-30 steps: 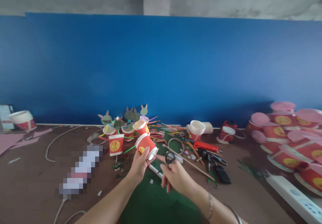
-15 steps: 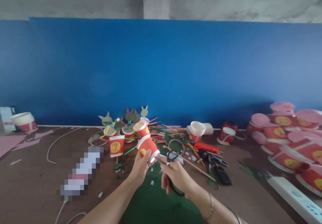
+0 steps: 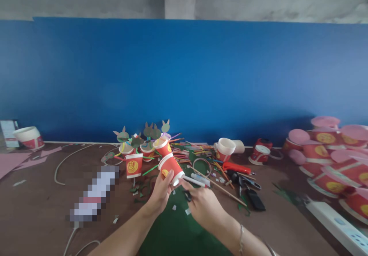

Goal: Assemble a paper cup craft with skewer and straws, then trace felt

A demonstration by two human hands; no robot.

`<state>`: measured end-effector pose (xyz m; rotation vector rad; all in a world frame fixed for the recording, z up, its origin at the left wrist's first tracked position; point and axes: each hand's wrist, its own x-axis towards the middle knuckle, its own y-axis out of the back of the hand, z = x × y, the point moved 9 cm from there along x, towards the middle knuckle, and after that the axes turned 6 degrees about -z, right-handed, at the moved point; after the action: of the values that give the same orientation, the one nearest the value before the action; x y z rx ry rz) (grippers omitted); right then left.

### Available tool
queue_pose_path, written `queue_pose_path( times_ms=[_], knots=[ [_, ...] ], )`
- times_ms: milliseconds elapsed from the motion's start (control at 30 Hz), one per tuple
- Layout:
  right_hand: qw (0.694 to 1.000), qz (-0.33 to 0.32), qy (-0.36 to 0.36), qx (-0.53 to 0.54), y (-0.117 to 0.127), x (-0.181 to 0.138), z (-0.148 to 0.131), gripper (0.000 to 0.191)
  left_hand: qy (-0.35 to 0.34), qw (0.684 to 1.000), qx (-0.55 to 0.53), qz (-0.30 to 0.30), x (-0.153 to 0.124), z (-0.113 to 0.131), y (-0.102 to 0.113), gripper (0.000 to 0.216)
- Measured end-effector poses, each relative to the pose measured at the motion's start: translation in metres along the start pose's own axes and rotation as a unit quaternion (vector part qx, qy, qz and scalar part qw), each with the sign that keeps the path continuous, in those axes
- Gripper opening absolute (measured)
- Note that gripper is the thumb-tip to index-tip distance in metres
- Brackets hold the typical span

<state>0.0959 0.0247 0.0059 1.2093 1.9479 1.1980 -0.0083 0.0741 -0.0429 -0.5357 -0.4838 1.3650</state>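
Blue panel (image 3: 184, 81) backs far edge of tabletop (image 3: 40, 206). At far end of green mat (image 3: 178, 233), our left grip (image 3: 161, 195) holds red cup (image 3: 171, 165), tilted; right grip (image 3: 206, 206) curls round black scissors (image 3: 188, 196), mostly hidden, fingertip beside cup. Left beyond mat, paper animals (image 3: 123, 136) rise from cups (image 3: 126, 149). Right of mat, tabletop runs to power strip (image 3: 335, 225).

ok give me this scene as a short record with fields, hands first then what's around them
left hand: the left hand holds a red-and-white cup, tilted
right hand: the right hand points its index finger at the cup's lower end; contact unclear
in right hand: a black handle, mostly hidden
behind the cup: eared cutouts among more cups
beyond right hand: a wooden stick
far right: pink discs on piled cups; a white power strip
backdrop: blue panel
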Motion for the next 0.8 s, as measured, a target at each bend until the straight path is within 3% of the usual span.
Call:
queue_pose_path(
  times_ms=[67, 167, 300, 433, 567, 633, 733, 800],
  knots=[
    [0.991, -0.002, 0.025, -0.128, 0.003, -0.004, -0.011, 0.055, -0.006, 1.0, 0.005, 0.003, 0.001, 0.0, 0.002, 0.041],
    [0.979, -0.013, 0.016, -0.201, 0.006, -0.007, -0.018, 0.058, -0.023, 1.0, 0.012, 0.01, 0.003, 0.0, 0.007, 0.043],
    [0.972, -0.061, -0.025, -0.227, 0.002, -0.006, -0.011, 0.059, -0.063, 0.996, 0.027, 0.055, 0.007, 0.007, 0.023, 0.052],
    [0.971, -0.122, -0.014, -0.205, -0.01, -0.008, -0.005, 0.057, -0.127, 0.982, 0.126, 0.066, 0.008, 0.021, 0.027, 0.057],
    [0.982, -0.105, -0.002, -0.159, 0.002, -0.006, 0.002, 0.029, -0.158, 0.963, 0.214, 0.045, 0.005, 0.024, 0.02, 0.06],
    [0.981, -0.069, -0.05, -0.176, 0.018, -0.002, 0.018, 0.022, -0.176, 0.945, 0.272, 0.047, 0.003, 0.027, 0.017, 0.058],
    [0.962, -0.014, -0.152, -0.227, 0.043, 0.003, 0.051, 0.028, -0.206, 0.91, 0.356, 0.062, -0.003, 0.031, 0.013, 0.058],
    [0.95, -0.042, -0.208, -0.228, 0.044, 0.006, 0.073, 0.036, -0.226, 0.891, 0.391, 0.055, -0.007, 0.033, 0.009, 0.058]
  ],
)
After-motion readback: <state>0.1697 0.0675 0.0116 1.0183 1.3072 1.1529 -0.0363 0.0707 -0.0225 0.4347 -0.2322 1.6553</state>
